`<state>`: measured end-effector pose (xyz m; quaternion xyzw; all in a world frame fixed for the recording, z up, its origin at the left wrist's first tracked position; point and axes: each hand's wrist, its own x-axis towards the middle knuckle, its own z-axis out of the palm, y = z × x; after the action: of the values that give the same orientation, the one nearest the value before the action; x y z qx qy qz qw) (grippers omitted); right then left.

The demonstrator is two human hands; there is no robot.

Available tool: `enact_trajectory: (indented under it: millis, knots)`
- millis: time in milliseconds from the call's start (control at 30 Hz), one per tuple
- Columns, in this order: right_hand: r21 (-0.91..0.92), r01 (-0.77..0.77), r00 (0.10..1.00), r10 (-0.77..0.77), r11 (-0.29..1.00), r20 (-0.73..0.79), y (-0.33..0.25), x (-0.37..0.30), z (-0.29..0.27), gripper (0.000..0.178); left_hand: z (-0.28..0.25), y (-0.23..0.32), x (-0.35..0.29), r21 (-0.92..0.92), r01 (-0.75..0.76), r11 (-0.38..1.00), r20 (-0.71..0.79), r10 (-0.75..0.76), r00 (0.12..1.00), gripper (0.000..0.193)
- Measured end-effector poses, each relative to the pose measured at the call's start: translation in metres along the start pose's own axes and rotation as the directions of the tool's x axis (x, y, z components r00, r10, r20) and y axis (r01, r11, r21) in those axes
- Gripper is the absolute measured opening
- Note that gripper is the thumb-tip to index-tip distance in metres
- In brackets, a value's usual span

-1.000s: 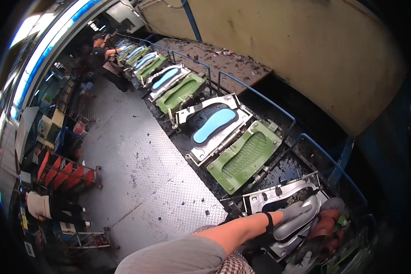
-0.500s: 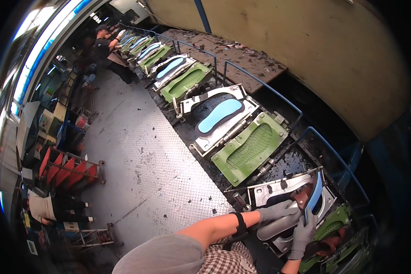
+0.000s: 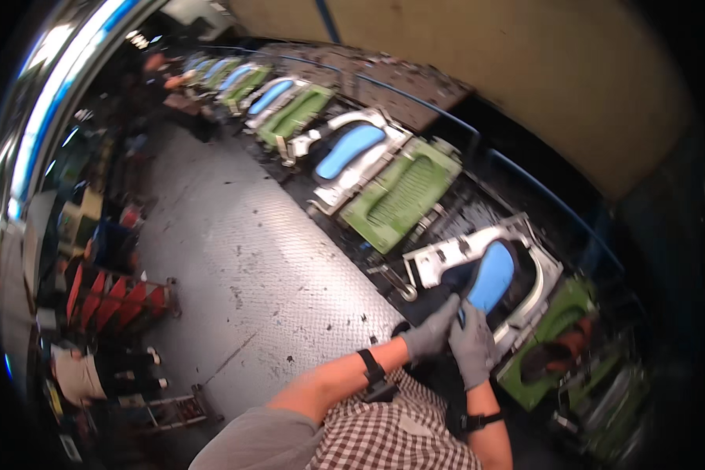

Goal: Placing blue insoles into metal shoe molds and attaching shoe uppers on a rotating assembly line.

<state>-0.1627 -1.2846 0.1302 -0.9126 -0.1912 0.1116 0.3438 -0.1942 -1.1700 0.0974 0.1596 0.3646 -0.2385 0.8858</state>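
Ahead of my hands, a blue shoe sole point(image 3: 492, 278) lies face up over the dark middle of a silver metal mould frame point(image 3: 542, 291). My right hand point(image 3: 471, 348), in a grey glove, is closed around its near end. Beside it my left hand point(image 3: 431, 333), gloved the same, has its fingers pinched at the sole's near left edge; blur softens the exact contact. To the right, a green mould half point(image 3: 529, 377) carries a dark and reddish-brown shoe piece point(image 3: 560, 348). Whatever lies beneath the blue sole is hidden.
A row of opened moulds, with green treaded halves point(image 3: 403, 192) and blue soles point(image 3: 351, 151), runs to the far left. Blue rails point(image 3: 540, 188) edge it. Metal flooring point(image 3: 235, 258) lies left, with a red-panelled rack point(image 3: 117, 298) and a person point(image 3: 82, 372). Another person point(image 3: 180, 94) works far off.
The blue sole has gone from tilted on edge to lying face up, covering the grey form. Both hands have moved to its near end, toward me. The view has shifted and blurred.
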Motion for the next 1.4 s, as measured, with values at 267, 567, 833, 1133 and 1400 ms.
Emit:
enact_trajectory:
  millis: [267,567,833,1133,1400]
  knots:
    - [0.312,-0.305,0.905,0.376,0.900,-0.199,0.060,0.018,-0.027,0.049,0.010,0.071,0.077,0.816,-0.468,0.339,0.260,0.508,0.821,0.074]
    - [0.660,-0.553,0.763,0.628,0.508,0.156,0.053,0.043,0.003,0.057,0.029,0.091,0.099,0.598,-0.413,0.687,0.317,0.271,0.909,0.059]
    - [0.389,-0.459,0.707,0.593,0.799,-0.384,0.083,0.055,0.007,0.057,0.055,0.072,0.167,0.650,-0.499,0.573,0.349,0.358,0.866,0.072]
    - [0.246,-0.462,0.795,0.521,0.852,-0.311,0.077,0.011,-0.036,0.055,0.034,0.041,0.105,0.798,-0.431,0.422,0.323,0.306,0.896,0.090]
    - [0.557,-0.092,0.377,0.547,0.825,-0.748,0.164,-0.105,-0.087,0.047,0.118,-0.052,0.077,0.521,-0.665,-0.535,0.843,0.199,0.500,0.061]
